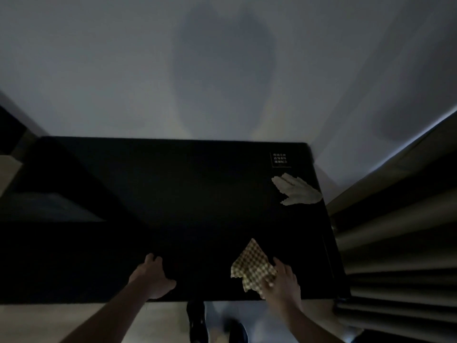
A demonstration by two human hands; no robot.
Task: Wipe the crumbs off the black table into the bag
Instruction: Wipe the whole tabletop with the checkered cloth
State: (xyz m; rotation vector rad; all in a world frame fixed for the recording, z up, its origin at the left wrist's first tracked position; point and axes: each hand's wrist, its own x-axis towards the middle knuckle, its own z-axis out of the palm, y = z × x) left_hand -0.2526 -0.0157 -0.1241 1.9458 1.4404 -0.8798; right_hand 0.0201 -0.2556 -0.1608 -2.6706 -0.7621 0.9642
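Low-lit: right hand (282, 280) pinches checked cloth (252, 264) (crumpled) on black table (197, 194); left hand (152, 276) flat.

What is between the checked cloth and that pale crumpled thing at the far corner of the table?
Nothing visible. The right hand holds the checked cloth at the near edge, and only bare black table shows between it and the pale crumpled thing. The picture is too dark to show crumbs.

Text check: one printed mark, not legible.
A small white-framed label (280, 159) is sitting at the far right corner of the black table (188, 194), showing three short rows of white characters, too blurred to read.
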